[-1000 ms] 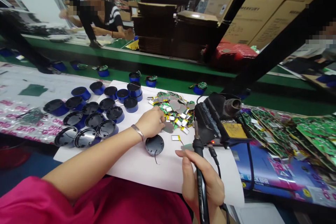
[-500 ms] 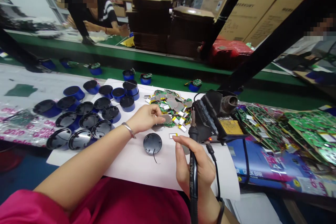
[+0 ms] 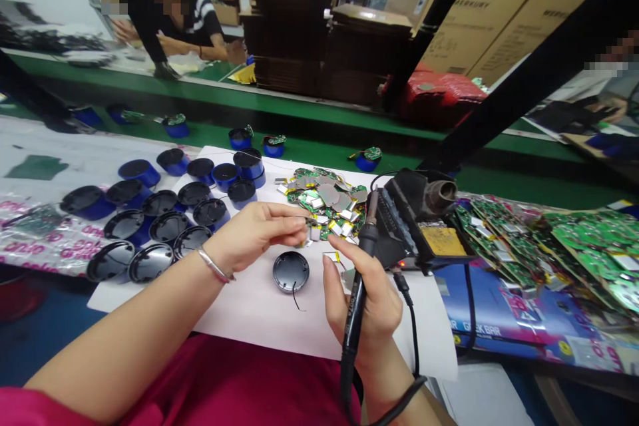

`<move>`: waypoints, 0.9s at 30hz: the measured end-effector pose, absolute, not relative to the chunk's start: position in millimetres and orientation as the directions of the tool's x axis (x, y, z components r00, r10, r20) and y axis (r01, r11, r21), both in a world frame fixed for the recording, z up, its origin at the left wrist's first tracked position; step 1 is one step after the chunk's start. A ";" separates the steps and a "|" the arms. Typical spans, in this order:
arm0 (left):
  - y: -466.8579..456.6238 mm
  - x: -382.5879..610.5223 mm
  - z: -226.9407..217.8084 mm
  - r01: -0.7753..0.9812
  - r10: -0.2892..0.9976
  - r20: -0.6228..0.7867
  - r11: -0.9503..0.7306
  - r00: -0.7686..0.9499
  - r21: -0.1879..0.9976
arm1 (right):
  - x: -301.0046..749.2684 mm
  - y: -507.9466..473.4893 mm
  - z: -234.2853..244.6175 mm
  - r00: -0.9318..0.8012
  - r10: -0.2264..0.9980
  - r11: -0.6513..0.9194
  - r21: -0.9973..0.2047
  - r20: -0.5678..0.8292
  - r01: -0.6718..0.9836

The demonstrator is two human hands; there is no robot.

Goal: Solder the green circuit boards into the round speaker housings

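Note:
My left hand is lifted over the white sheet, its fingers pinched on a small grey part from the pile. My right hand is wrapped round a black soldering iron, tip pointing up toward the pile of small circuit boards and batteries. A round black cap with a thin wire lies on the sheet between both hands. A small battery lies just left of the iron.
Several blue-and-black round housings stand at the left. A black soldering station sits right of the pile, green circuit panels beyond it. A green conveyor carries more housings. A person works at the far left; stacked cartons stand behind.
My left hand has lifted off the pile with a small part and drawn back toward me. My right hand has moved left and up with the iron, closer to my left hand.

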State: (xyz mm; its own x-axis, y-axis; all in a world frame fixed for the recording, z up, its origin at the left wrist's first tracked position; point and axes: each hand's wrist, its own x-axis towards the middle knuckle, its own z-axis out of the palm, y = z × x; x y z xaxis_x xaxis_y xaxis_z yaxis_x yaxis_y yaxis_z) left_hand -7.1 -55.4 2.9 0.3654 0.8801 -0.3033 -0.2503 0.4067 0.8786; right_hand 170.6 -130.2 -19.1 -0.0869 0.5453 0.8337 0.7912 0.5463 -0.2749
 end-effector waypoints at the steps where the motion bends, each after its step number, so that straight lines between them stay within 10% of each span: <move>1: -55.2 -8.9 3.6 -0.168 0.909 -0.246 0.315 0.337 0.934 | 170.0 -129.7 -18.2 -0.088 0.546 0.547 -0.275 0.833 0.791; 9: -54.0 -16.5 8.5 0.161 0.932 -0.125 0.073 0.342 0.984 | 166.2 -129.9 -18.8 -0.077 0.582 0.562 -0.332 0.810 0.758; 27: -60.4 -15.7 18.1 -0.025 0.795 -0.001 0.021 0.607 0.999 | 168.3 -129.7 -12.8 -0.064 0.609 0.605 -0.411 0.791 0.682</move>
State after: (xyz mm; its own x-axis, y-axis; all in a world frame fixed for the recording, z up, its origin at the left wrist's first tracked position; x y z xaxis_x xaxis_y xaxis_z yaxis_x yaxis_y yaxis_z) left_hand -15.7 -60.4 18.1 0.6071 0.7946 -0.0010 -0.0254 0.0207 0.9995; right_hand 168.3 -129.7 -12.8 -0.0638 0.6090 0.7906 0.6824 0.6047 -0.4108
